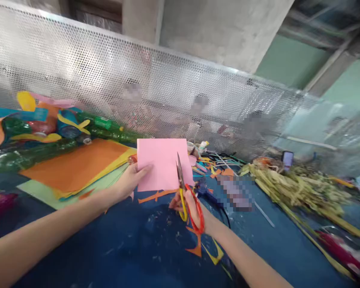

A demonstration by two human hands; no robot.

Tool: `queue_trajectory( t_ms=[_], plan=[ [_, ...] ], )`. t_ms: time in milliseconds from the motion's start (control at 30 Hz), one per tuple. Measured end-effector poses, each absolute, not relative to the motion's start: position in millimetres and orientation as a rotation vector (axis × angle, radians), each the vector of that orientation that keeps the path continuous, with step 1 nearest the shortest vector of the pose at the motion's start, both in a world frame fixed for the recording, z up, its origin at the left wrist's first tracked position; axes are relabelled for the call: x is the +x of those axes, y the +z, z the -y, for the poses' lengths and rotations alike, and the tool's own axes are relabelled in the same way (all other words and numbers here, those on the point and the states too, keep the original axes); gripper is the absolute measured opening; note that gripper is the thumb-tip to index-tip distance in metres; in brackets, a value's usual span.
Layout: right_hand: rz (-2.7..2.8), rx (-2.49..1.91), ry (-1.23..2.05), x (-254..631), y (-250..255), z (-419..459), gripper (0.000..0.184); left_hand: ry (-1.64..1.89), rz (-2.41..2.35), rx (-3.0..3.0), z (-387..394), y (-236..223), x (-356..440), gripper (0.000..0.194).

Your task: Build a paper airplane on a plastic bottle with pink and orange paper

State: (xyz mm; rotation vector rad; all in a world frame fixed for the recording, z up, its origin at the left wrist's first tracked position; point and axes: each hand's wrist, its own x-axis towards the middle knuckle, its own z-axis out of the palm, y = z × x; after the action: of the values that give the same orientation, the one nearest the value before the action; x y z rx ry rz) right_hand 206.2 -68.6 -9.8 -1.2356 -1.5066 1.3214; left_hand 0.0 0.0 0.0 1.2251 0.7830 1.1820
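My left hand pinches the left edge of a pink sheet of paper, thumb in front and the other fingers behind. The sheet is held up above the blue table, facing me. My right hand grips scissors with red and yellow handles. Their blades point upward in front of the sheet's right part and look slightly parted. I cannot tell whether they touch the paper. Orange paper scraps lie beneath the sheet.
At left lie stacked coloured sheets and green plastic bottles. A glue gun rests behind my right hand. Dried husks and a phone are at right. A perforated metal panel stands behind, with blurred people's reflections.
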Motion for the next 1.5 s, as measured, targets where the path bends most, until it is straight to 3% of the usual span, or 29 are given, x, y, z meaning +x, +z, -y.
queue_trajectory(
  t_ms=[700,1067,1500],
  plan=[
    [1.382,-1.276,1.586,201.4,19.2,81.0,0.06,1.285,-0.973,1.314,-1.6,13.7,-7.8,0.039],
    [1.581,-1.049,1.266,204.7,11.3,81.9,0.058,1.169,-0.723,0.983,13.0,15.8,5.0,0.035],
    [1.646,-1.131,1.047,205.6,12.3,81.1,0.058,1.079,-0.666,0.995,24.8,11.9,11.3,0.037]
  ],
)
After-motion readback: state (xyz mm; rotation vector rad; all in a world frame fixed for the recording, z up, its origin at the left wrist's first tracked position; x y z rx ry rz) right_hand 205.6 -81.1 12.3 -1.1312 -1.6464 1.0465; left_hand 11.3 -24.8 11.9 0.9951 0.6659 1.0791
